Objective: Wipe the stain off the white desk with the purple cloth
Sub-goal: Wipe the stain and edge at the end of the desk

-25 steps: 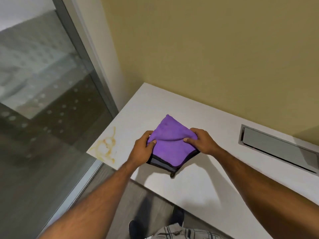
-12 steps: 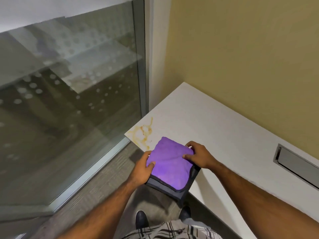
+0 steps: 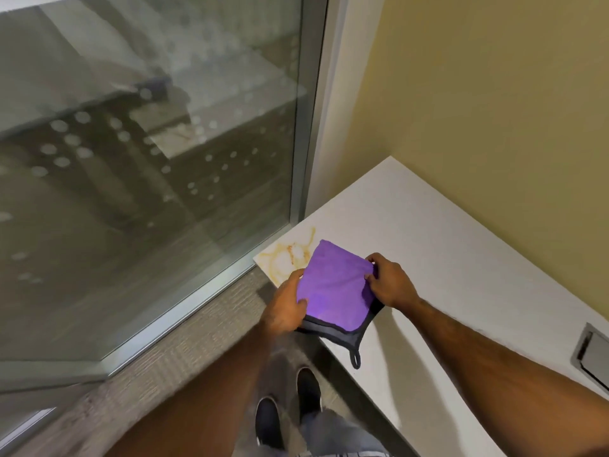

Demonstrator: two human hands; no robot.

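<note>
Both hands are on the purple cloth, folded into a rough square and held over the near-left corner of the white worktop. Left hand grips the cloth's left edge, thumb on top and fingers underneath. Right hand pinches the right edge near the far corner, fingertips curled onto the fabric. The cloth has a dark grey border along its near side, and a small hanging loop dangles from the near corner over the worktop's front edge. Can't tell whether the cloth touches the surface or sits just above it. The stain is a yellow-brown ring pattern at the worktop's left corner, just beyond and left of the cloth; the cloth's far-left edge overlaps part of it, the rest is exposed. Worktop sits in a corner: yellow wall behind it, glass partition with a metal frame to its left. A grey recessed cable hatch is set into the worktop at the far right, well apart from the hands. Person's dark shoes show on the floor below the worktop edge.
</note>
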